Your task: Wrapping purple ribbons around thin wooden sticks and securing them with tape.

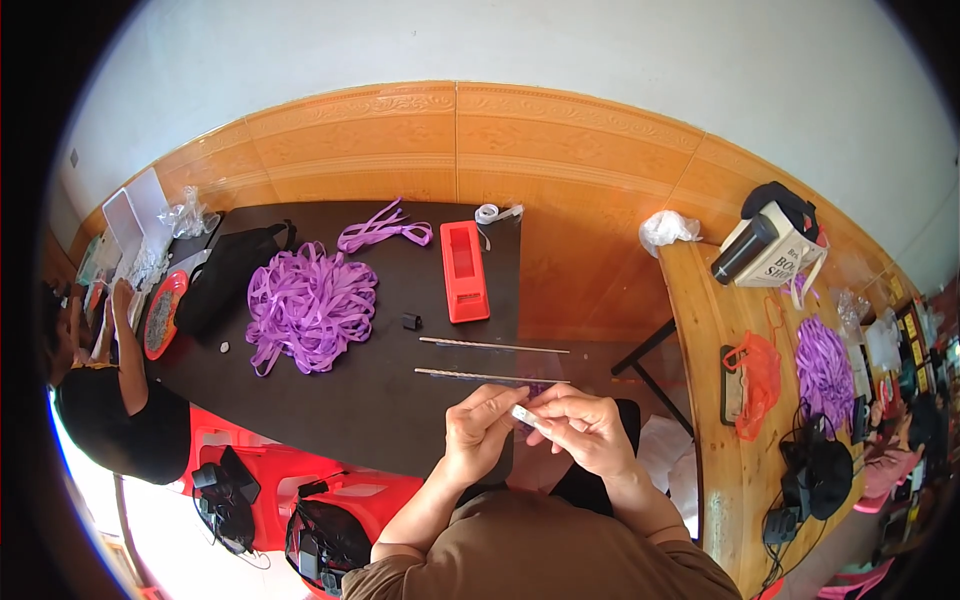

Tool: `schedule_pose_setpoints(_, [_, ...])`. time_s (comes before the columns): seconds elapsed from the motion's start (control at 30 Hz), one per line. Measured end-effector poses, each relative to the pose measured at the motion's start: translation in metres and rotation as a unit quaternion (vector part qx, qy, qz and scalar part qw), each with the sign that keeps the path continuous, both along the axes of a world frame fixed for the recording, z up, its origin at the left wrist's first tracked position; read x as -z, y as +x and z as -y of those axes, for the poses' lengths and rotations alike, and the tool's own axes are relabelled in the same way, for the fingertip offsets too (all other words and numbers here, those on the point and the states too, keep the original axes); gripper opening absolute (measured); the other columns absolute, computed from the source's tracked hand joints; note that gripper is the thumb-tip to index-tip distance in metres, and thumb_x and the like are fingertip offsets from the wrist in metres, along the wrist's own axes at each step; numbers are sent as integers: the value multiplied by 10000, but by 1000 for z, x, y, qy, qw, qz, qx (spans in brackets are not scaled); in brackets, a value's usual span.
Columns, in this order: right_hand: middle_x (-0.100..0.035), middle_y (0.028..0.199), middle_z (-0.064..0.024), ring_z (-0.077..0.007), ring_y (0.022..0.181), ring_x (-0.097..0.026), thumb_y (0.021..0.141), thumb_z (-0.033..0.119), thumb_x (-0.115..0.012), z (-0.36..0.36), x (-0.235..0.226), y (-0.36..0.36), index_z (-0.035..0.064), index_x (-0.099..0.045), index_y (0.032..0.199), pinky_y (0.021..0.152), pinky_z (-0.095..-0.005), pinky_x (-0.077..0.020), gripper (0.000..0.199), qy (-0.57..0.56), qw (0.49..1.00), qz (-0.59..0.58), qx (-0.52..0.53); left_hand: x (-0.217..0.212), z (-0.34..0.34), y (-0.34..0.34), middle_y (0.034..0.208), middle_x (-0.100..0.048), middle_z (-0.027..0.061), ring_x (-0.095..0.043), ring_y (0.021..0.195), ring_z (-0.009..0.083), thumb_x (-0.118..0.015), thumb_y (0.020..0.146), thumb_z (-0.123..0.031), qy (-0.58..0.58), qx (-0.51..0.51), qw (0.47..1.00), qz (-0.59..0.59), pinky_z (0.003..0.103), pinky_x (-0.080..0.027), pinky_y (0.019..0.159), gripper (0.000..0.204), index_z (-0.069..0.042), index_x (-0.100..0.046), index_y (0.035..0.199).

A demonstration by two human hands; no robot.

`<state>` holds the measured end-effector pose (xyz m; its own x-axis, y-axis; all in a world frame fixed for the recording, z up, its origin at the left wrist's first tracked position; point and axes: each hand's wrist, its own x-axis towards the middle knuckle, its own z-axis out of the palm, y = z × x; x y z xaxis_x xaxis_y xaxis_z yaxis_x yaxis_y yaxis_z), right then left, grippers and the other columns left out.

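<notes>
Just off the dark table's near edge, my left hand (478,428) and my right hand (585,428) meet in front of me. Between their fingertips they pinch a small white flat piece (523,414) with dark marks; its exact kind is not clear. A bit of purple shows behind the fingers. Beyond the hands lie two thin metal rods (492,345) with twisted ends, side by side. Farther off are a red tape dispenser (464,272) and a small black block (412,321). Left of these sits a tangled heap of purple ribbon straps (312,308).
A smaller purple strap bundle (385,232), a white strap roll (488,214) and a black bag (225,285) lie on the dark table (400,425). At left a person (120,410) works near a red tray (165,315). On the right, a wooden table (715,420) holds an orange bag (757,385).
</notes>
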<state>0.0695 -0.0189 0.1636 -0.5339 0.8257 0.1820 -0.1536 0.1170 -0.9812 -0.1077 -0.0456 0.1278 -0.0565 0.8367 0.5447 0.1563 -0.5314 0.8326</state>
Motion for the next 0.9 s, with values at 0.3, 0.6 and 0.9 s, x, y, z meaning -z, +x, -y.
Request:
schedule_pose_setpoints(0.3, [-620, 1019, -96, -154, 782, -689, 911, 7, -594, 0, -1, 0, -14, -659, 1050, 511, -192, -482, 155, 7, 1000, 15, 0, 3, 0, 0, 890, -644, 120, -636, 749, 191, -551, 821, 152, 22, -2, 1000, -19, 267, -522, 653, 316, 42, -650, 1100])
schedule_pose_setpoints(0.6, [-632, 1040, -96, -149, 789, -691, 921, 32, -589, -1, 1, 0, -1, -660, 1076, 524, -199, -482, 174, -6, 1000, -2, -3, 1, 0, 0, 897, -655, 111, -629, 747, 165, -589, 849, 107, -27, 5, 999, 21, 252, -519, 656, 278, 27, -658, 1106])
schedule_pose_setpoints(0.9, [-626, 1045, -100, -162, 820, -691, 916, 7, -583, -2, -1, 0, -26, -651, 1057, 558, -202, -502, 159, 1, 1000, 14, -8, 6, -1, -1, 899, -648, 118, -619, 722, 158, -564, 862, 115, 14, -14, 999, -26, 246, -516, 642, 264, 35, -654, 1098])
